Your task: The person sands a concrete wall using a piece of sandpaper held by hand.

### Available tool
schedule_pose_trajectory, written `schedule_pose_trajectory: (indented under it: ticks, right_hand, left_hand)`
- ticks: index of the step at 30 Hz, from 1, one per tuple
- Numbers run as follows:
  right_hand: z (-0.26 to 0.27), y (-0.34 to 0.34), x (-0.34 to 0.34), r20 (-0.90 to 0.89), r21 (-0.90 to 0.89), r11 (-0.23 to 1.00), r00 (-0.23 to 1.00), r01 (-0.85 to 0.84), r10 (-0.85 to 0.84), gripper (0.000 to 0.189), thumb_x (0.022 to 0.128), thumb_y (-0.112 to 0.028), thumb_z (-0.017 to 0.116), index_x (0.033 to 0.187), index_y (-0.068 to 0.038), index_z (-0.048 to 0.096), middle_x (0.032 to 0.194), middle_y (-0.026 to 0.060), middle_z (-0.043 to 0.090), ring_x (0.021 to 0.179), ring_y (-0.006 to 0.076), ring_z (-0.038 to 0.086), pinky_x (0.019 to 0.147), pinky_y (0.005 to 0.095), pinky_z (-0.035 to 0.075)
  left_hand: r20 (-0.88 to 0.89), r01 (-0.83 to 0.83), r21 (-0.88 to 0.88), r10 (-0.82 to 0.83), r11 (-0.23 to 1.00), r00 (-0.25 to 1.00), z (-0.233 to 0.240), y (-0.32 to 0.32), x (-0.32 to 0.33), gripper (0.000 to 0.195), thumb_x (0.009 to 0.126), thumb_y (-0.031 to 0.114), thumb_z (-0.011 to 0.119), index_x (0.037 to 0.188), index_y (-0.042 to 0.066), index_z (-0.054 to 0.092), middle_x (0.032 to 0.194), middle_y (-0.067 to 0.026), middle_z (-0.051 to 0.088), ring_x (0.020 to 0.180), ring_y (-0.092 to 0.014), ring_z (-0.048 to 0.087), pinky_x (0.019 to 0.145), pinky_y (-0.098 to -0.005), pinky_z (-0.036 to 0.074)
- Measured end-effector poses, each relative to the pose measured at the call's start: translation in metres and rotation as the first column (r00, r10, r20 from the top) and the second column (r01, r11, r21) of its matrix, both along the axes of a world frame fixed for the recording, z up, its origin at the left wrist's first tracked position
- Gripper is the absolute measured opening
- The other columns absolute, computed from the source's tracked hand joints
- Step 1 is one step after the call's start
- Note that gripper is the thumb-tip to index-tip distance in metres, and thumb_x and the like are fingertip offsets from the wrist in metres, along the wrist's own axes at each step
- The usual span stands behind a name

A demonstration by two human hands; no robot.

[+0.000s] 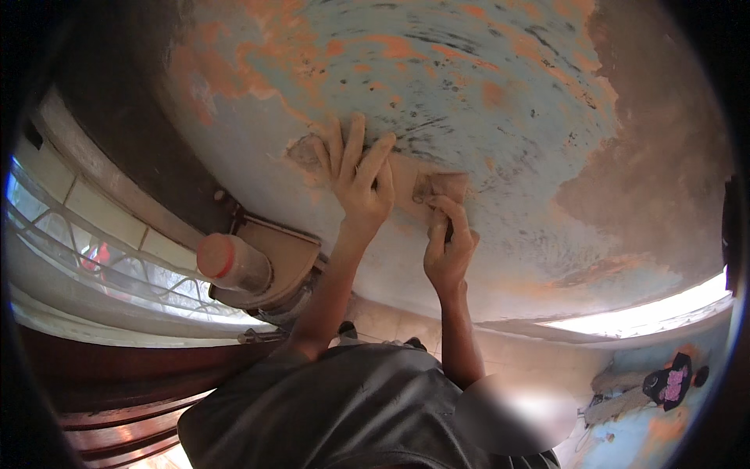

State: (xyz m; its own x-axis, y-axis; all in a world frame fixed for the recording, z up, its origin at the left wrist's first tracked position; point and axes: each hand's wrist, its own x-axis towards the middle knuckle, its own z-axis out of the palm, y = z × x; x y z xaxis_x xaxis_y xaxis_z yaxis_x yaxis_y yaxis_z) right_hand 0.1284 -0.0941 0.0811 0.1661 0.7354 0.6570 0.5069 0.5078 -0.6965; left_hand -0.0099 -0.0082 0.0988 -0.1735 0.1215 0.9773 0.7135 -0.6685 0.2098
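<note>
My left hand [360,176] lies against a wall [504,140] of worn pale blue paint with orange patches and dark scuffs. Its fingers are spread, beside a rough grey-brown patch [303,153] where the surface looks broken away. To the right and slightly lower, my right hand [451,243] pinches a small brown square, apparently sandpaper [450,184], against the same wall. A pale, smoothed strip [407,176] runs between the two hands. Both hands look dusty.
A jar with a red lid [215,256] stands on a small corner shelf [287,246] by my left forearm. Beyond is a grilled window [170,293]. Bare brown plaster [656,135] covers the wall's right side. What looks like a person [662,384] is at far right.
</note>
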Motion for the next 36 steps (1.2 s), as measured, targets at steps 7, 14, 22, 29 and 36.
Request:
schedule_pose_trajectory:
  ticks: [7, 14, 22, 29, 36]
  right_hand:
    - [-0.006, -0.014, -0.003, 0.011, -0.052, 0.999, 1.0, -0.014, 0.014, 0.019, 0.084, 0.003, 0.044, 0.097, -0.001, 0.057, 0.07, 0.0136, 0.057, 0.051, 0.0164, 0.05, 0.05, 0.0283, 0.04]
    - [-0.003, -0.011, 0.021, -0.003, -0.026, 0.999, 1.0, -0.019, 0.019, 0.018, 0.084, 0.001, 0.044, 0.096, -0.002, 0.057, 0.063, 0.0106, 0.055, 0.05, 0.014, 0.049, 0.048, 0.0267, 0.038]
    - [-0.021, -0.021, 0.027, 0.001, 0.027, 1.0, 1.0, 0.008, -0.008, 0.014, 0.087, -0.003, 0.045, 0.095, -0.002, 0.057, 0.058, 0.0089, 0.053, 0.05, 0.0133, 0.051, 0.047, 0.0269, 0.039]
    - [-0.014, -0.02, 0.047, -0.033, -0.034, 0.999, 0.999, 0.028, -0.029, 0.016, 0.086, -0.001, 0.045, 0.095, -0.002, 0.058, 0.059, 0.0104, 0.053, 0.049, 0.0159, 0.052, 0.048, 0.0273, 0.04]
    - [-0.013, -0.03, 0.053, 0.051, -0.082, 0.993, 0.995, 0.087, -0.083, 0.019, 0.081, 0.004, 0.047, 0.095, -0.001, 0.059, 0.059, 0.0135, 0.052, 0.047, 0.0191, 0.049, 0.048, 0.0284, 0.039]
  left_hand:
    - [-0.106, -0.019, 0.035, 0.023, 0.999, 0.994, -0.028, -0.02, 0.009, 0.029, 0.085, 0.005, 0.054, 0.108, 0.018, 0.063, 0.135, -0.0144, 0.043, 0.131, -0.04, 0.026, 0.107, -0.0576, 0.009]
    - [-0.009, 0.014, -0.02, -0.014, 1.0, 1.0, -0.008, -0.007, 0.021, 0.024, 0.085, 0.007, 0.054, 0.105, 0.014, 0.064, 0.135, -0.0164, 0.042, 0.132, -0.041, 0.024, 0.107, -0.0582, 0.008]
    - [-0.224, -0.037, 0.086, 0.055, 0.996, 0.973, -0.029, -0.03, 0.04, 0.02, 0.086, 0.006, 0.051, 0.104, 0.009, 0.061, 0.135, -0.0194, 0.041, 0.132, -0.046, 0.021, 0.105, -0.0593, 0.009]
    - [-0.116, 0.042, -0.039, -0.047, 0.998, 0.992, -0.016, -0.014, 0.046, 0.02, 0.084, 0.006, 0.054, 0.103, 0.011, 0.06, 0.135, -0.0179, 0.042, 0.131, -0.046, 0.021, 0.105, -0.0612, 0.01]
    - [-0.073, 0.027, 0.001, -0.027, 1.0, 0.997, -0.03, -0.033, 0.067, 0.032, 0.082, 0.005, 0.055, 0.108, 0.021, 0.063, 0.134, -0.0136, 0.045, 0.133, -0.039, 0.023, 0.107, -0.0576, 0.006]
